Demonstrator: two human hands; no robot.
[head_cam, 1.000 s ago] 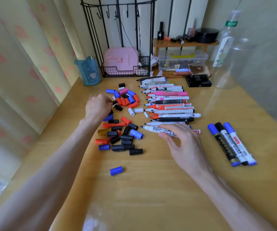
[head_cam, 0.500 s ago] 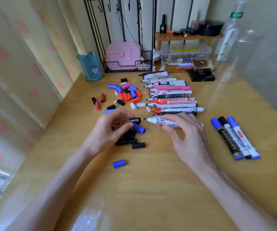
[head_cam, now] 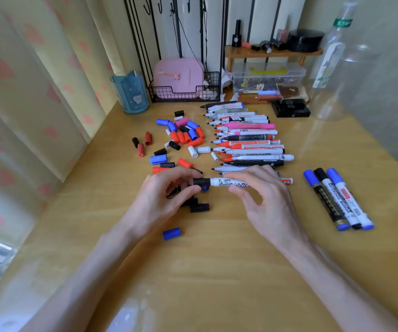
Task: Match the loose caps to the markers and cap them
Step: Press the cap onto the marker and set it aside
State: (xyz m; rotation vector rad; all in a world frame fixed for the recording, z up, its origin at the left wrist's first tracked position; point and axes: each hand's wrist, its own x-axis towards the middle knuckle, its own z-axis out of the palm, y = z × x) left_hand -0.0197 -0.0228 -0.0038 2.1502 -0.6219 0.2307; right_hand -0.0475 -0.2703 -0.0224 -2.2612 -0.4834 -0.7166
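Observation:
My right hand (head_cam: 263, 197) grips a white marker (head_cam: 226, 182) with black print, held level above the table. My left hand (head_cam: 163, 196) pinches a black cap (head_cam: 201, 182) that sits over the marker's tip. A row of uncapped markers (head_cam: 248, 140) lies behind my hands. Loose red, blue, black, white and pink caps (head_cam: 184, 134) are scattered to the left of that row, and some black caps (head_cam: 199, 207) lie partly hidden under my left hand. Three capped markers (head_cam: 337, 200) lie side by side at the right. One blue cap (head_cam: 171, 233) lies alone nearer to me.
At the back stand a blue cup (head_cam: 130, 92), a wire rack with a pink box (head_cam: 181, 80), a small wooden shelf (head_cam: 272, 52) over a clear storage box, a black box (head_cam: 290, 109) and a clear bottle (head_cam: 332, 61). A curtain (head_cam: 25, 92) hangs at the left.
My left hand left the cap pile with a black cap and brought it to the marker's tip. The cap now sits on the marker, which my right hand has lifted from the row.

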